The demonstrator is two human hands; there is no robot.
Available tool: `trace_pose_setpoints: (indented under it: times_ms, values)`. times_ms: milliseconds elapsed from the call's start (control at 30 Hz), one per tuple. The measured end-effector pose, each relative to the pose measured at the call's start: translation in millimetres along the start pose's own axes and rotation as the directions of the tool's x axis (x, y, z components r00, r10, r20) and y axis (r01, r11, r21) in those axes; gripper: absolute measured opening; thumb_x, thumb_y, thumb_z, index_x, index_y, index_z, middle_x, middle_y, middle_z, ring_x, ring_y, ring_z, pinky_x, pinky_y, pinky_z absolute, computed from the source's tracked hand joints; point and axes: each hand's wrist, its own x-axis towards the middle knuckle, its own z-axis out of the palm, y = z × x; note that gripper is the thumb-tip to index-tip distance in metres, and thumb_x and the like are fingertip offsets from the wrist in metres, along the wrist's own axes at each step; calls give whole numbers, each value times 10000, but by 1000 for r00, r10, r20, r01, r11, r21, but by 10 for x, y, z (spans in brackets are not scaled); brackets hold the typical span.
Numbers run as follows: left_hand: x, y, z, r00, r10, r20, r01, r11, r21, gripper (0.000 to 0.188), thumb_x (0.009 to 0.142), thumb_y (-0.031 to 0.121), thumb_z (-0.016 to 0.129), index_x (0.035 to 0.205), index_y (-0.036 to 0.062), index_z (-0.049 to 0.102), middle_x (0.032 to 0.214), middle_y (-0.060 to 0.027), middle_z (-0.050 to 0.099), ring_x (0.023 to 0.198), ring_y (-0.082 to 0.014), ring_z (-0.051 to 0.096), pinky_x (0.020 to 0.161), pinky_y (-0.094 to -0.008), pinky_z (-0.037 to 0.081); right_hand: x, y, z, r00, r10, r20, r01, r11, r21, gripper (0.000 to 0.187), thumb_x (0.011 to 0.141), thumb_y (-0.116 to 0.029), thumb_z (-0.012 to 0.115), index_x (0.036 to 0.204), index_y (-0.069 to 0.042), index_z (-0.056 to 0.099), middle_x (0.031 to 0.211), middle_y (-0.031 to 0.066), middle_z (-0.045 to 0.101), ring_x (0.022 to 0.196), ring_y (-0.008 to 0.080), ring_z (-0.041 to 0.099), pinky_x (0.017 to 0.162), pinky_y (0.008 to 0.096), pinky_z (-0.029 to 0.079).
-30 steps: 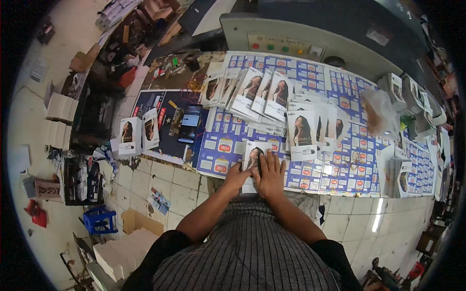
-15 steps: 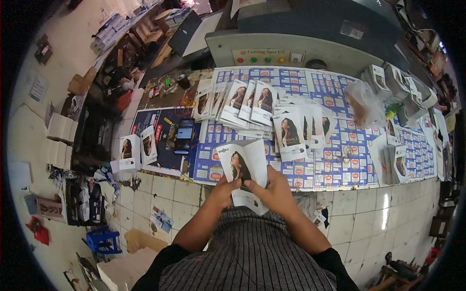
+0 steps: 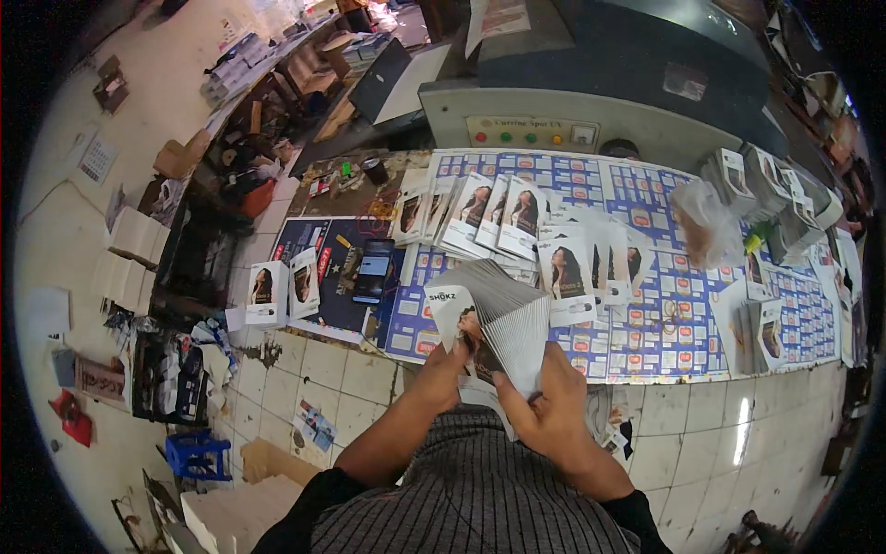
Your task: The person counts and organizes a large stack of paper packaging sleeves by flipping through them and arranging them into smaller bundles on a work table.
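Observation:
A thick stack of white printed leaflets [image 3: 517, 323], its edges fanned out in many thin layers, is held in front of my body, close to the table's near edge. My left hand [image 3: 440, 377] grips its left side, the thumb near the printed picture on the front. Around the lower right side closes my right hand [image 3: 551, 399], thumb across the front. Beyond the stack, overlapping piles of like leaflets [image 3: 475, 217] lie on the table, and another fanned group [image 3: 568, 277] lies to their right.
Blue patterned sheets cover the table [image 3: 637, 346]. At left lie a phone [image 3: 372, 270] and two small leaflet piles [image 3: 268, 295]. Right, several stacks [image 3: 771, 189] stand by a clear plastic bag [image 3: 706, 226]. Behind is a grey machine [image 3: 526, 111] with coloured buttons; a blue stool [image 3: 197, 454] stands lower left.
The stack in my hands has gone from bowed and nearly closed to bent with its edges fanned out. My right hand has shifted right and down along it. The view has shifted slightly.

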Motion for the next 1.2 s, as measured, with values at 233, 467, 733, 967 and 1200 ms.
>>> trace_pose_setpoints:
  times_ms: [233,467,733,967,1200]
  values:
    - [-53,26,171,987,66,-148,-20,956,292,426,1022,316,465,1349,46,413,1258,-31,491,1171,-118,453,996,-300,369,25,-85,-46,1000,-1,29,-1,999,48,353,754,-145,713,1022,34,568,838,191,580,688,360,597,569,421,483]
    - [-40,71,244,989,144,-26,-126,926,355,445,1029,347,427,1315,8,444,1239,-83,524,1123,-172,518,963,-338,432,48,-170,-151,990,37,136,-51,994,100,553,729,-231,801,1143,37,552,966,184,593,806,299,635,692,361,504]
    - [-39,175,449,986,-129,103,133,990,-40,389,979,193,528,1309,-6,474,1178,-128,570,1070,-228,601,907,-323,542,199,-242,-247,943,149,297,-312,702,640,971,684,-202,883,1416,51,298,1144,126,526,873,141,579,748,281,497]
    - [-67,403,898,990,-142,10,140,958,-250,442,981,204,532,1373,40,412,1273,-134,505,1145,-232,548,945,-354,513,289,-299,-266,961,81,265,-239,727,644,1111,654,-180,904,1471,-66,161,1015,73,455,814,130,523,668,262,472]
    - [69,399,916,980,-192,45,196,925,-327,448,980,207,533,1376,42,407,1288,-131,498,1152,-233,543,944,-359,512,296,-319,-268,973,53,227,-182,780,599,1147,651,-190,908,1484,-82,127,1013,67,422,781,118,505,635,245,460]
